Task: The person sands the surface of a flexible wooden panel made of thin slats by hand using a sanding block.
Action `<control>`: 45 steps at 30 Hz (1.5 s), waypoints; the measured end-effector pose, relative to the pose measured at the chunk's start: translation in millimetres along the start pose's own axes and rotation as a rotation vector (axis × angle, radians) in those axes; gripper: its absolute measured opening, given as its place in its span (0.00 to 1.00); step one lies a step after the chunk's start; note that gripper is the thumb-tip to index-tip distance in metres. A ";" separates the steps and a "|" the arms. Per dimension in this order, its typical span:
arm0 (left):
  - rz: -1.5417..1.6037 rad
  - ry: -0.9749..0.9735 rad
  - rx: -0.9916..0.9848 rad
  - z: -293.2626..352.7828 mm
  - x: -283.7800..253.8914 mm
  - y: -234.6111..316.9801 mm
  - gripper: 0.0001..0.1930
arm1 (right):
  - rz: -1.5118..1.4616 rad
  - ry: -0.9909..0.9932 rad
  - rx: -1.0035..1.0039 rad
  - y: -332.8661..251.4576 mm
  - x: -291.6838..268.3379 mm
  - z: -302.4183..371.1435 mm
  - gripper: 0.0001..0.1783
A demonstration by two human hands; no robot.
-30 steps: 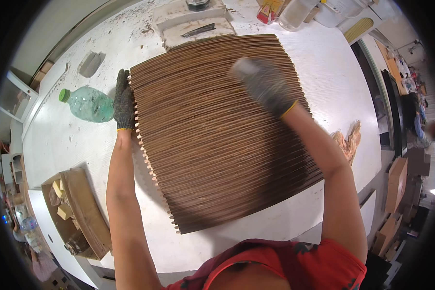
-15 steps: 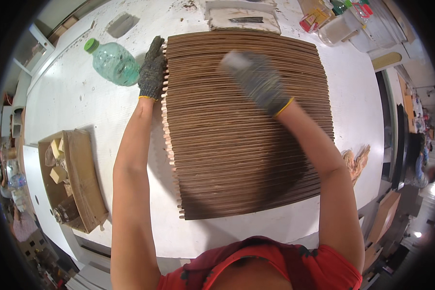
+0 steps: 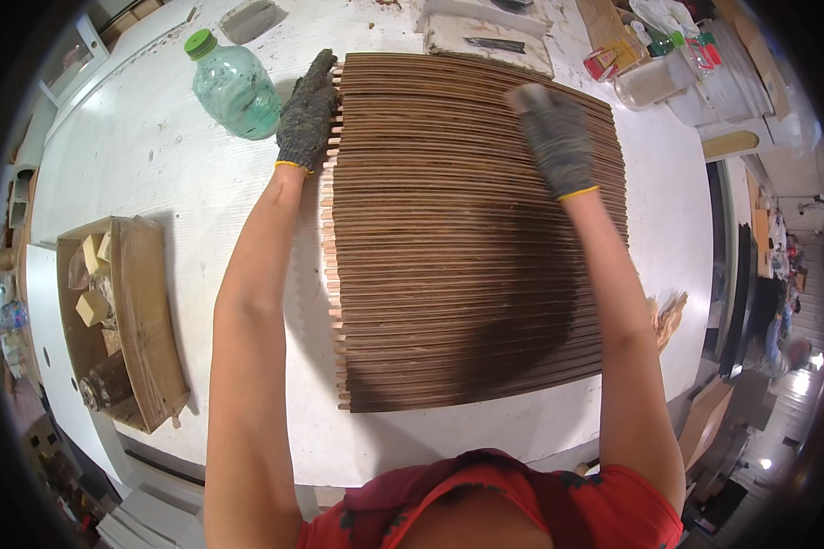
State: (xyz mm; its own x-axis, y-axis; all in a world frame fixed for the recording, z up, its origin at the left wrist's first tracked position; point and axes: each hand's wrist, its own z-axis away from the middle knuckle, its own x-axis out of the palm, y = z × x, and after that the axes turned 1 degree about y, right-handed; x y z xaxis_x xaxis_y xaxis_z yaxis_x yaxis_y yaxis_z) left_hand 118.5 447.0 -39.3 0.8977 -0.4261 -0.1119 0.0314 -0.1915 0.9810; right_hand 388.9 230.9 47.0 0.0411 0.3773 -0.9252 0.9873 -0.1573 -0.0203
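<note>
A wide panel of many thin dark brown wooden strips (image 3: 449, 238), laid side by side, lies on the white table. Pale peg-like ends stick out along its left edge. My left hand (image 3: 306, 114), in a dark grey knitted glove, rests against the upper part of that edge, fingers stretched out and nothing in them. Over the panel's upper right is my right hand (image 3: 558, 142), gloved alike and smeared by motion. Its fingers are closed round a small pale block (image 3: 525, 98), too blurred to make out its material.
A green-capped bottle (image 3: 236, 87) lies beside my left hand. At the left stands a cardboard box (image 3: 151, 320) with pale yellow blocks in it. Beyond the panel is a pale slab (image 3: 485, 55) with a dark flat tool. Bottles and a clear jar (image 3: 641, 87) stand far right.
My right hand has swept rightward across the strips with the pale block. My left hand stays at the panel's left edge. The whole view has shifted slightly.
</note>
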 end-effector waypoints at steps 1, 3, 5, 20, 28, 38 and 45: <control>0.032 -0.010 0.006 -1.9 5.3 -2.3 0.28 | 0.018 0.111 0.095 36.3 9.9 3.6 0.11; 0.115 -0.017 -0.011 -1.7 -1.8 -6.5 0.27 | -0.039 0.216 0.028 20.8 6.7 -5.7 0.10; 0.127 -0.011 -0.050 0.1 -4.5 -7.0 0.27 | -0.152 0.199 -0.265 -29.0 4.9 -2.8 0.13; 0.186 -0.010 -0.111 3.2 -6.3 -1.8 0.30 | -0.619 0.145 -0.368 -156.8 6.6 2.5 0.11; 0.135 -0.013 0.013 3.2 3.4 6.7 0.30 | 0.114 -0.166 0.421 46.5 -18.0 14.3 0.19; -0.589 -0.490 0.540 35.0 22.7 69.7 0.28 | -0.687 -0.031 -0.083 -75.7 -32.2 69.6 0.11; -1.074 -0.628 0.608 61.0 39.4 73.6 0.33 | 0.160 0.076 0.464 115.6 -32.4 78.4 0.17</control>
State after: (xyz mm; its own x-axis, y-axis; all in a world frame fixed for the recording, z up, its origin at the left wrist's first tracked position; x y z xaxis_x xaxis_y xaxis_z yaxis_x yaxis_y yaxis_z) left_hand 129.4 362.2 18.8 0.2043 -0.1178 -0.9718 0.2338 -0.9581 0.1653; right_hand 489.7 128.9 44.9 0.2151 0.3779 -0.9005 0.7958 -0.6023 -0.0626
